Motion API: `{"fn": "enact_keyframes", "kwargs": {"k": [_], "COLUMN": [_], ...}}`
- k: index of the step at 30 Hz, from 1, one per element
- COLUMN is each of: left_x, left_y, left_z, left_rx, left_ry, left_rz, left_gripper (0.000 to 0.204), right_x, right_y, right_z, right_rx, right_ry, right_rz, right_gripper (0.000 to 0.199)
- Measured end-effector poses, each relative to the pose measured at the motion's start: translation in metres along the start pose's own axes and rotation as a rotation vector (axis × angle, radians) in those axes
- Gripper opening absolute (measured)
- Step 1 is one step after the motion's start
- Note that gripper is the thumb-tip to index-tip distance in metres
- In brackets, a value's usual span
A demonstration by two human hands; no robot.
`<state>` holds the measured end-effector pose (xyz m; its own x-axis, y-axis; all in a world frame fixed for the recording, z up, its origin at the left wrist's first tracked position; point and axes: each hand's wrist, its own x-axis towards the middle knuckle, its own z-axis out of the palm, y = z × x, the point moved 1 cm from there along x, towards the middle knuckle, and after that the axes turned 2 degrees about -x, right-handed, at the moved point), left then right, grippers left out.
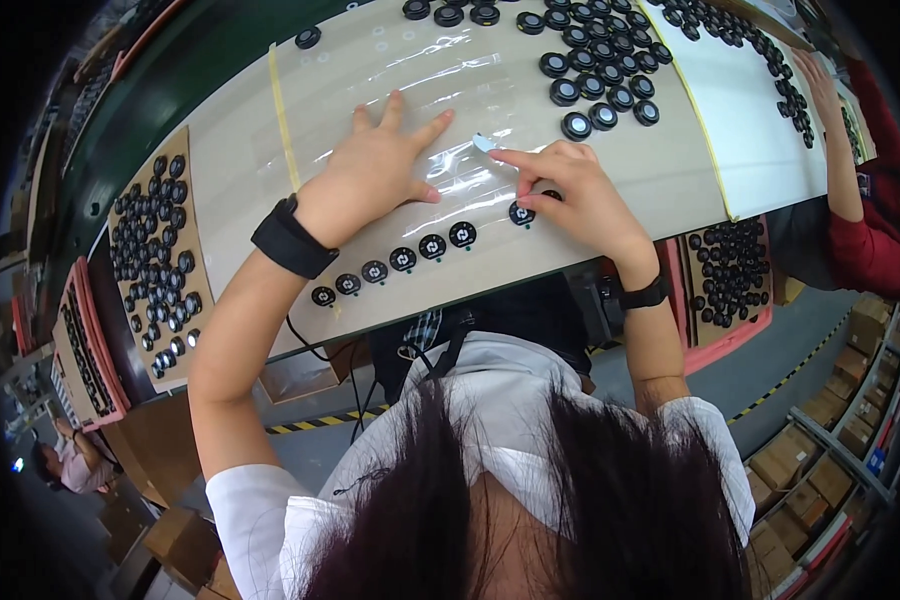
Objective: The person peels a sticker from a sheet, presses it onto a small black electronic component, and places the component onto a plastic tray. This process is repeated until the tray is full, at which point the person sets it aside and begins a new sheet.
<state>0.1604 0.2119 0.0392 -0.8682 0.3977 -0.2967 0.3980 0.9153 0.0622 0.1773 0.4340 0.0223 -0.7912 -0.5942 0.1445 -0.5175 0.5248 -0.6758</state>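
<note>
My left hand lies flat with fingers spread on a clear plastic sheet that covers the pale table. My right hand pinches a small black round part at the sheet's near edge, its forefinger pointing at a small pale sticker. A row of flat black round parts runs along the near edge of the table, left of that hand. A cluster of thicker black round parts lies on the table beyond my right hand.
A cardboard tray of black round parts sits at the left, another tray at the lower right. Another person in a red sleeve reaches a hand onto the table at far right. Cardboard boxes stand on the floor.
</note>
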Motion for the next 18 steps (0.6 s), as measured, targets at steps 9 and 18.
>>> {"fn": "enact_keyframes", "kwargs": {"k": [9,18], "left_x": [-0.001,0.083], "left_y": [0.016,0.101], "left_z": [-0.029,-0.032], "left_rx": [0.013,-0.191], "left_ry": [-0.118,0.273], "left_rz": [0.03,0.345], "left_gripper": [0.069,0.036], "right_x": [-0.03,-0.061], "right_y": [-0.001,-0.002], "right_z": [-0.057,-0.075], "right_rx": [0.67,0.688], "right_ry": [0.297,0.805], "right_rz": [-0.191,0.154], "right_gripper": [0.052,0.065]}}
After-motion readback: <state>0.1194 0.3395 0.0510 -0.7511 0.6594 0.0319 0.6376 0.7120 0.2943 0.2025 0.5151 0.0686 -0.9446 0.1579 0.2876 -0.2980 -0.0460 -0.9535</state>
